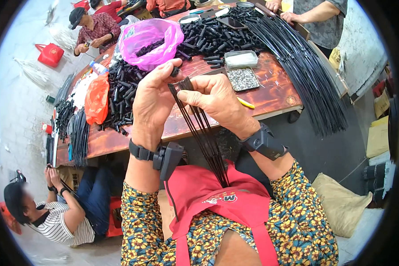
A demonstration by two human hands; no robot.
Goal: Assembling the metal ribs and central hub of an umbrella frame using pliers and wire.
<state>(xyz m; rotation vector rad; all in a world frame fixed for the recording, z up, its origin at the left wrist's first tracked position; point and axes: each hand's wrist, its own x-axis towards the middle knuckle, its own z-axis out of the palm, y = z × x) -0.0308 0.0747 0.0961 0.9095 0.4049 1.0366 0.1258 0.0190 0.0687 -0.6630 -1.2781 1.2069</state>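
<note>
Between my hands, in front of my red apron, a bundle of thin black rods hangs down at a slant, its lower ends against the apron. My right hand pinches the upper ends between thumb and fingers. My left hand is raised beside them, with a small dark cylindrical piece held at its curled fingers. The rod tips sit just below that piece, close to the left palm; whether the left hand touches them I cannot tell.
On the wooden table lie a heap of black tubes, a pink bag, an orange bag, a tray of small metal parts, a clear box and long black rods. Other people sit or stand around it.
</note>
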